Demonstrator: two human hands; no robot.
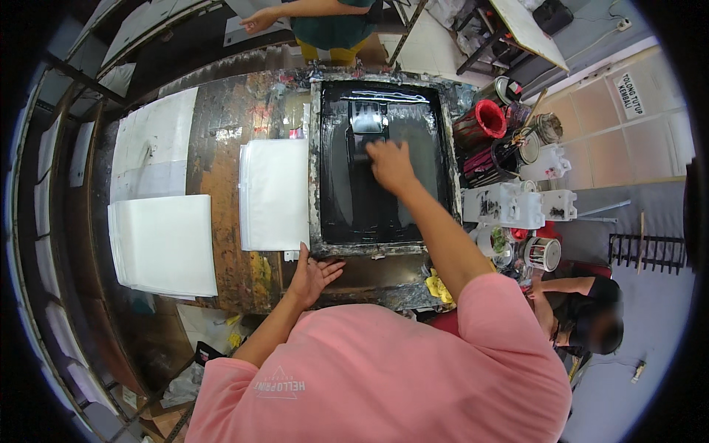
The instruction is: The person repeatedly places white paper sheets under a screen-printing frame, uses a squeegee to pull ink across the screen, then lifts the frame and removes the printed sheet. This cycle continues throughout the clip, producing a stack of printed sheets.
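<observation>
Shelving runs down the left here, a stained wooden tabletop fills the middle, pale floor shows beyond, and rightward I see translucent panels and a grey wall

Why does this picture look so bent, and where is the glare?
In the head view, the wide fisheye lens bows straight edges near the rim, like the shelves at left, and the corners go black; also in the head view, white glare streaks the far end of the glossy black screen, while the paper stack looks bright but matte.
</observation>
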